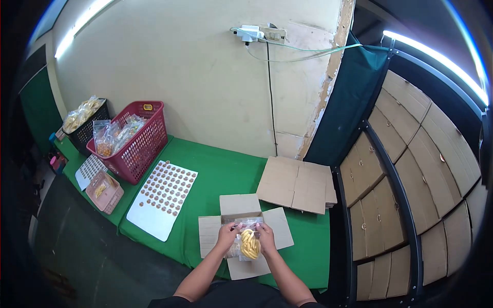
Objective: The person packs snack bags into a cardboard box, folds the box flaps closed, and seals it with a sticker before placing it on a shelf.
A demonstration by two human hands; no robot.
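Both my hands grip a clear plastic bag of yellow curved pieces (250, 245) by its upper corners. My left hand (228, 236) pinches one side of the bag, and my right hand (266, 238) pinches the other. The bag hangs over an open cardboard box (240, 205), whose flaps are spread outward on every side. More clear plastic packaging shows inside the box, partly hidden behind my hands and the bag.
Flattened cardboard (295, 184) is stacked at the right of the green table (218, 153). To the left lie a sticker sheet (163, 197), a maroon basket (134, 141) of bagged goods, a black basket (86, 132) and a pink container (105, 194). Boxes fill a rack (377, 179) at right.
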